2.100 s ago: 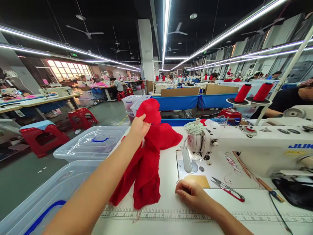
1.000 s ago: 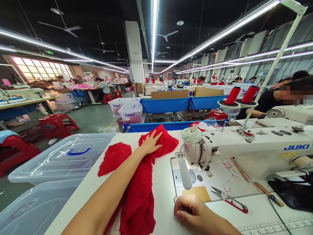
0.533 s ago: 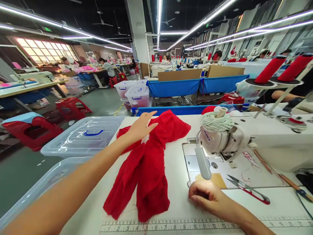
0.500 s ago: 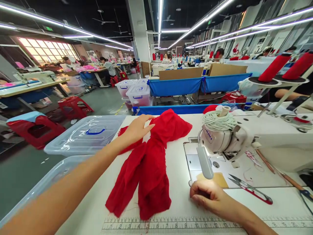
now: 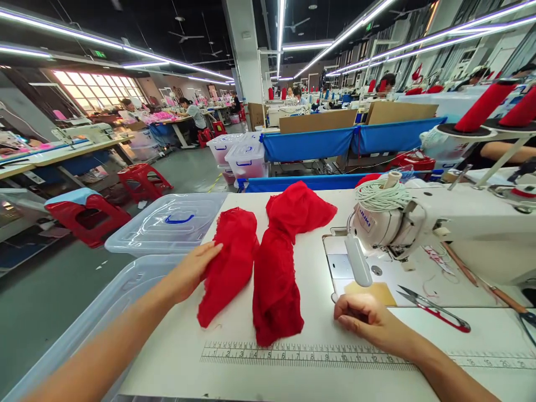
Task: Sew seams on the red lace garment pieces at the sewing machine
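From the head camera, two red fabric pieces lie side by side on the white sewing table (image 5: pixel 293 379), left of the sewing machine (image 5: pixel 419 223). The left hand (image 5: pixel 192 271) rests with fingers extended on the left fabric piece (image 5: pixel 230 262), not gripping. The right fabric piece (image 5: pixel 280 262) lies untouched. The right hand (image 5: pixel 366 321), loosely curled and empty, sits before the machine near the thread snips (image 5: pixel 435 310).
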### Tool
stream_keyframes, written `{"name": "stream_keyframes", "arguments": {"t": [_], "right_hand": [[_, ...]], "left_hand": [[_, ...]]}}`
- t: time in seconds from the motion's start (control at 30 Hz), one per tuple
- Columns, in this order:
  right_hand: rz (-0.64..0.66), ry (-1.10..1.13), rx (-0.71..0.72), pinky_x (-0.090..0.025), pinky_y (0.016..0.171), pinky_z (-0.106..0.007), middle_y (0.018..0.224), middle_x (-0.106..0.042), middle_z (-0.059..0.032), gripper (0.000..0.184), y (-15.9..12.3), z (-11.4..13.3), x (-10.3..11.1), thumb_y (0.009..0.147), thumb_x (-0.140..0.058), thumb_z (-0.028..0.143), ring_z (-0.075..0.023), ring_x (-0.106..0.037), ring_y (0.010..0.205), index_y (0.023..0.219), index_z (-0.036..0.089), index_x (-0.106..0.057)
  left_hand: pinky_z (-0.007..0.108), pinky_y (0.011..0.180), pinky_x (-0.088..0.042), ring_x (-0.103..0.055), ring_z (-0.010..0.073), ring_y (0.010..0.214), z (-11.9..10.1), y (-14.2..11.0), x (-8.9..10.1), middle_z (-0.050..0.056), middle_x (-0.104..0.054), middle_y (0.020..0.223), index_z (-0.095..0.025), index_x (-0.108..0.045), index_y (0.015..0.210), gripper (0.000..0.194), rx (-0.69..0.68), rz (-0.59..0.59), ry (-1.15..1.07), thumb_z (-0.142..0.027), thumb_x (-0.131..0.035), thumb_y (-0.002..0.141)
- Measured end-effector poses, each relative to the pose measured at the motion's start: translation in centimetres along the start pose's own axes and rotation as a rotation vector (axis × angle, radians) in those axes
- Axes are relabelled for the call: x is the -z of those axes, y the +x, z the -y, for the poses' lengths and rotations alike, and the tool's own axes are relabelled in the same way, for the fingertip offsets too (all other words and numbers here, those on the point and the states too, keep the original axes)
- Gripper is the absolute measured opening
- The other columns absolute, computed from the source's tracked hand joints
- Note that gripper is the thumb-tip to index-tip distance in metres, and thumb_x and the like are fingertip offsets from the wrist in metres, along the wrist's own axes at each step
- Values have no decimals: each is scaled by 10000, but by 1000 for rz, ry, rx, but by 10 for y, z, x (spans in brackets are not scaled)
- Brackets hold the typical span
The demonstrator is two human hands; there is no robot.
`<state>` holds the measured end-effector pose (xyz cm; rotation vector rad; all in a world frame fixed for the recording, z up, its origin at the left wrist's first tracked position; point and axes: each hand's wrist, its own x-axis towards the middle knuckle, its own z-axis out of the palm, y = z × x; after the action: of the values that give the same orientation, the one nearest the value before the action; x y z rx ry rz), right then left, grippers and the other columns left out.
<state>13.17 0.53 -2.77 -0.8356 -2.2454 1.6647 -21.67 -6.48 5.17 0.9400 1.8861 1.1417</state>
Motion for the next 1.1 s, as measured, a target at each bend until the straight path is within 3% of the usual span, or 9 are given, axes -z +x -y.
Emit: {"name": "stream_keyframes", "arguments": {"t": [0.2,0.33,0.43,0.5,0.6,0.73,0.93,1.03,1.1], "right_hand": [[-1,99,45,-284,509,-238,629,-413,35,451,-6,4,0,830,-518,616,-95,-349,561,785,169,-561],[-33,164,78,-288,488,-228,609,-409,44,451,-8,7,-3,816,-538,617,-83,-362,532,780,168,-550],[-83,194,58,-319,486,-219,632,-446,40,421,-11,17,-9,823,-535,595,-79,-393,526,808,174,-542],[-104,136,47,-356,505,-222,658,-492,30,353,-17,25,-11,855,-513,533,-89,-443,539,839,182,-544],[-212,-152,100,-408,581,-246,771,-580,-11,193,-34,26,-4,899,-471,359,-127,-518,652,898,198,-578],[-438,-473,217,-430,787,-340,964,-590,-76,150,-60,-3,24,854,-441,177,-199,-531,907,895,191,-585],[-512,-395,41,-410,607,-278,862,-563,-49,143,-80,-38,65,840,-439,189,-145,-509,671,823,180,-581],[-571,-461,78,-396,629,-271,858,-578,-46,154,-79,-23,57,855,-430,183,-141,-509,687,854,177,-584],[-438,-488,114,-381,617,-247,855,-592,-29,150,-77,-8,38,892,-446,223,-125,-505,673,894,191,-593]], "left_hand": [[183,505,-523,-651,118,546,-32,-50,10,12,-715,677,-192,-689,798,242,284,-87,-642,-144,-464,874],[233,526,-523,-668,170,588,-27,-98,-25,15,-716,675,-205,-675,726,84,383,161,-556,-281,-704,748],[270,668,-536,-684,200,756,-18,-118,-68,44,-728,807,-201,-680,848,306,395,397,-450,-444,-758,680],[294,730,-527,-671,215,826,-13,-120,-98,57,-717,840,-193,-669,878,347,364,493,-369,-494,-714,712],[296,848,-484,-618,226,989,-9,-113,-134,56,-681,973,-241,-607,1087,427,267,361,-315,-352,-753,701],[269,705,-477,-584,169,679,-1,-97,-164,-41,-570,701,-314,-267,1426,820,83,306,-208,-219,-695,733],[263,666,-447,-534,165,645,9,-79,-182,-8,-599,727,-223,-665,986,230,-47,465,-131,-250,-564,780],[279,799,-437,-568,186,784,14,-75,-188,8,-641,840,-219,-678,885,171,-122,429,-125,-241,-545,780],[282,818,-431,-574,193,841,17,-73,-193,12,-653,891,-221,-669,897,173,-152,420,-134,-243,-552,771]]}}
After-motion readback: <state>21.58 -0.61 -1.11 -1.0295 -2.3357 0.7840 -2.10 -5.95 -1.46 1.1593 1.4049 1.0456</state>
